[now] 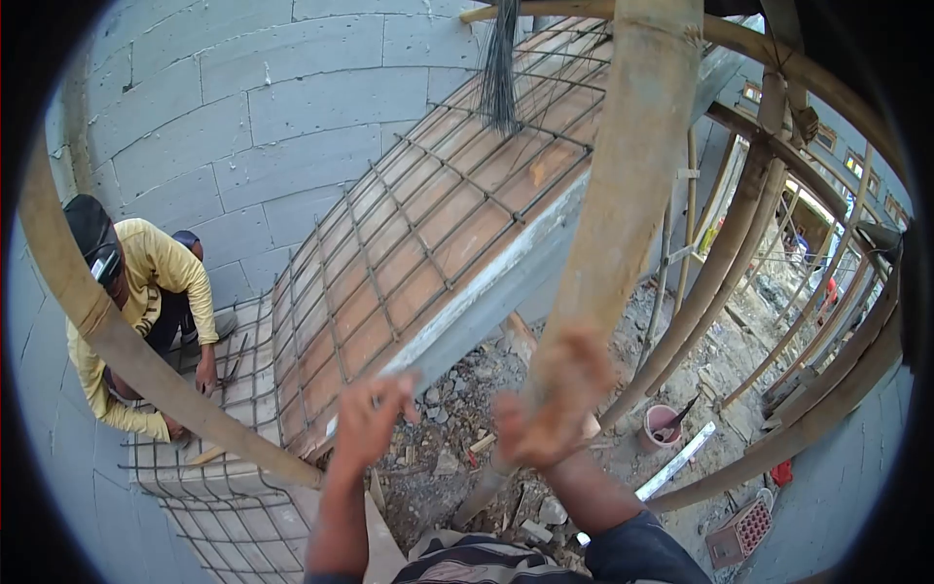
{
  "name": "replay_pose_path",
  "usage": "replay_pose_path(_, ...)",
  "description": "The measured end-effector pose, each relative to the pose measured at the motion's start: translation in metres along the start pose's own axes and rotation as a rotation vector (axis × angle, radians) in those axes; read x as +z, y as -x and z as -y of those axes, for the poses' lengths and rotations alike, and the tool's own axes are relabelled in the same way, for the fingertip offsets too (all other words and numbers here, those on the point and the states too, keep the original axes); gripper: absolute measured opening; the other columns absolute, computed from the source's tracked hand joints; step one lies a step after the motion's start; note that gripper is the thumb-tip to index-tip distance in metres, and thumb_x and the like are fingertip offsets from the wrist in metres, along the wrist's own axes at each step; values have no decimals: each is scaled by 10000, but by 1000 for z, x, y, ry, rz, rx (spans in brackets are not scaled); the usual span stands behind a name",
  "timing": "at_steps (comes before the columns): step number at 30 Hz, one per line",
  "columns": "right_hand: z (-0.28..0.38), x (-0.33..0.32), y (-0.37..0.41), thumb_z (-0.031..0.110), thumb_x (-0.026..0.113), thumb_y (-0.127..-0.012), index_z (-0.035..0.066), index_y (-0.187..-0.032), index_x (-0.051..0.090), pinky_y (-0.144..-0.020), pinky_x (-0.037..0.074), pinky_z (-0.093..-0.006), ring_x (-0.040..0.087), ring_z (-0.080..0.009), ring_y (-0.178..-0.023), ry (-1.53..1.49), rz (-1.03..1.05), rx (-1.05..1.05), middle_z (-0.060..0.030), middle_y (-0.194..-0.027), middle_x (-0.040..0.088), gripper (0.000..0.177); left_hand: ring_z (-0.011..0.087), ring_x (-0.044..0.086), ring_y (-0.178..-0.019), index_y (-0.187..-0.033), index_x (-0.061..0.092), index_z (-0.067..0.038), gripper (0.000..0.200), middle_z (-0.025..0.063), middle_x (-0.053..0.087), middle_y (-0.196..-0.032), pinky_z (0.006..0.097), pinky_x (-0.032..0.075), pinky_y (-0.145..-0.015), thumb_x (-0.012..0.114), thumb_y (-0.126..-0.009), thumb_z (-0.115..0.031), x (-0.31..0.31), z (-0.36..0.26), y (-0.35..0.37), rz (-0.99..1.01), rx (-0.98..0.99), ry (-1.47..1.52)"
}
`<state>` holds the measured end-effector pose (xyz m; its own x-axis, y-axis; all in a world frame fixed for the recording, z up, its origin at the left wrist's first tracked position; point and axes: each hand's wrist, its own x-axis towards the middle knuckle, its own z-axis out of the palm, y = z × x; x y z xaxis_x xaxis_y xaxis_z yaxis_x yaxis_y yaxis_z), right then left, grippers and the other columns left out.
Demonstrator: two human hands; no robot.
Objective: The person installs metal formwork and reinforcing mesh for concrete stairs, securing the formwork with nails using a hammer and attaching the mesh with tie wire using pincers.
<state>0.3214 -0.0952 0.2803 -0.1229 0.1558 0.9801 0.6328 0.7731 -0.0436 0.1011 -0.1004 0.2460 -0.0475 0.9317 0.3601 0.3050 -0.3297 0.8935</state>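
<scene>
Grip unclear: our right hand point(562, 407) blurs over bamboo pole point(628, 175), we cannot tell if closed; our left hand point(368, 420) partly open, fingers bent, near rebar-covered slope point(389, 258).

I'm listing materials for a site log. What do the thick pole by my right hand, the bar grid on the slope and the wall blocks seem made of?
Pole: probably bamboo, smooth tan; a faint joint ring crosses it near the top.
Bar grid: likely steel, dull, dark; thin, crossed rods.
Wall blocks: perhaps lightweight concrete, matte pale grey; small pits mark their faces.
</scene>
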Motion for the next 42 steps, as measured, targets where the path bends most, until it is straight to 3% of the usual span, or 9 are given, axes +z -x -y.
replay_pose_path(4,57,36,99,308,722,-878,-56,-1494,232,-1117,328,-453,388,-344,-1349,-292,345,362,-259,-1462,350,867,90,619,-686,-1104,729,10,374,36,695,-671,282,500,-723,604,-974,-318,37,65,135,60,-299,106)
replay_pose_path(6,64,47,133,291,615,-976,-21,-1524,196,-1007,452,-403,560,-284,-1184,-786,405,1004,-233,-1324,515,757,109,643,-762,-988,731,30,331,102,728,-820,290,508,-748,606,-971,-276,66,106,200,52,-398,203)
replay_pose_path(9,57,42,120,249,501,-1044,22,-1519,251,-779,534,-296,648,-169,-888,-1258,494,1297,-148,-1082,637,582,133,661,-870,-898,744,43,321,141,752,-942,296,502,-817,611,-967,-241,100,136,271,70,-452,218)
replay_pose_path(13,58,38,135,284,458,-1062,45,-1428,419,-537,425,-204,500,-43,-616,-1143,371,1309,-14,-814,579,439,223,702,-984,-893,744,36,319,167,746,-999,324,500,-910,619,-954,-250,128,171,319,109,-605,106)
replay_pose_path(18,53,34,144,223,499,-1043,35,-1375,482,-528,367,-192,448,-15,-615,-1002,334,1181,23,-760,566,382,331,708,-830,-1013,768,-129,348,178,726,-896,410,531,-795,562,-959,-404,145,212,345,299,-580,-224)
replay_pose_path(27,28,62,26,214,534,-1022,2,-1303,556,-592,398,-209,485,-40,-665,-694,544,884,-8,-777,586,353,371,689,-967,-1031,759,-251,297,167,718,-1009,503,552,-817,520,-920,-389,153,236,305,809,-455,-519)
replay_pose_path(30,27,83,-16,182,524,-1012,-6,-1267,587,-660,479,-297,612,-156,-709,-412,502,666,-76,-827,657,324,371,684,-987,-1087,740,-240,299,182,709,-1046,504,543,-844,542,-905,-369,138,240,282,847,-432,-481)
replay_pose_path(35,3,114,-58,147,518,-968,10,-1165,644,-808,511,-471,656,-421,-936,-35,422,191,-222,-1003,700,272,379,671,-1031,-1272,642,-130,420,188,688,-1125,476,523,-904,647,-901,-326,78,201,227,473,-489,-446)
replay_pose_path(42,20,80,-31,173,543,-966,13,-1098,664,-770,514,-438,667,-394,-913,-263,477,423,-226,-926,697,240,300,699,-934,-1157,674,-66,431,119,692,-875,400,533,-836,816,-787,-234,-30,147,86,-345,20,-399)
